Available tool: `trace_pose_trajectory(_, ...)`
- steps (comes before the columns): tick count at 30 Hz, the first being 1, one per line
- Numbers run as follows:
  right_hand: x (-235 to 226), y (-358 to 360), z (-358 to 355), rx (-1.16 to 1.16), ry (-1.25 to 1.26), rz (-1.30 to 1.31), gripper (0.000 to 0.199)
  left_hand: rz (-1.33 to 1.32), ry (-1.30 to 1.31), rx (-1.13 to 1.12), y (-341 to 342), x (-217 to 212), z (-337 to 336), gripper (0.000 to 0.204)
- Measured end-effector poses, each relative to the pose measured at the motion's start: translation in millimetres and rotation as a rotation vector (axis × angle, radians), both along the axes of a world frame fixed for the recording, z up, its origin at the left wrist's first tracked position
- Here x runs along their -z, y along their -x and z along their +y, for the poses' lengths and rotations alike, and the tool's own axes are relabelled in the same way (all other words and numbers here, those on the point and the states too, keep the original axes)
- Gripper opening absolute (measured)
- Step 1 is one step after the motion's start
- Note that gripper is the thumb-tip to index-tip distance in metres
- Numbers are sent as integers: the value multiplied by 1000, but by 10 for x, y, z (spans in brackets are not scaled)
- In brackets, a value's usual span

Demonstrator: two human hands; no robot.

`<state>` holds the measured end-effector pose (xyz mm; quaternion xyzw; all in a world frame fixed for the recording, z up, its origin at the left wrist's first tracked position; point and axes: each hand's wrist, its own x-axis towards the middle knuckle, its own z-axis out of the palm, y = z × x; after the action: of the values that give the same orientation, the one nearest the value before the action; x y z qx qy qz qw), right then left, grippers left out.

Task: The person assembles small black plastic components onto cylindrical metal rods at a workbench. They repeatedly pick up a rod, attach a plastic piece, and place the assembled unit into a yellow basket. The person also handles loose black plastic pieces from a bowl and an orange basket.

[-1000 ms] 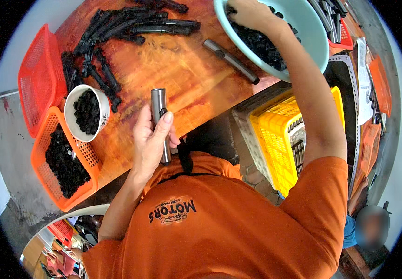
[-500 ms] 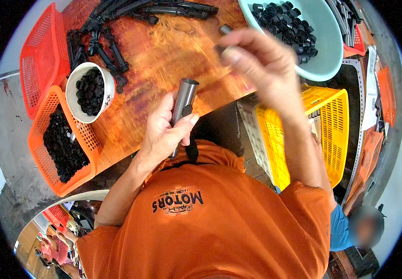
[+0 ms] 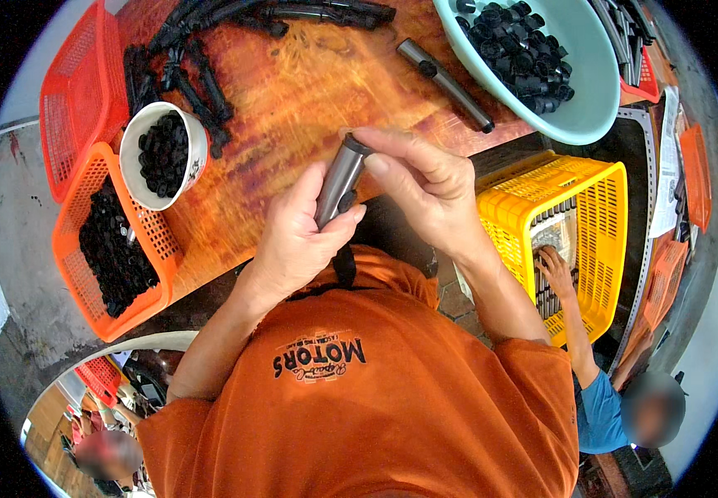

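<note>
1 printed paper sheet [image 3: 669, 170], white with dark print, lay at the far right beyond the yellow basket [image 3: 579, 224]. A dark printed logo [image 3: 319, 358] sat on the orange shirt [image 3: 376, 398].

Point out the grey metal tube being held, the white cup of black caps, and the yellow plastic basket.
Grey metal tube [image 3: 338, 178], head view: mid-shaft, above the left hand [image 3: 297, 241].
White cup of black caps [image 3: 135, 137], head view: left rim.
Yellow plastic basket [image 3: 512, 212], head view: near-left wall.
</note>
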<state>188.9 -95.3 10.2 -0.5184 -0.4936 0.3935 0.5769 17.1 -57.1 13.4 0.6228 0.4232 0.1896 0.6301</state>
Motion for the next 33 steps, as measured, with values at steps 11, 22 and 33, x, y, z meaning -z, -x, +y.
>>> trace_pose_trajectory(11, -5, 12, -22, 30, -73, -300, 21, 214, -506, 87, 28, -25, 26, 45)
trace_pose_trajectory(22, -35, 79, -40, -56, 174, -429, 21, 591, -645, 322, 115, -137, 115, 58)
trace_pose_trajectory(33, -515, -230, 12, -329, 362, -344, 28, 48, 296, 437, 288, -226, 261, 40)
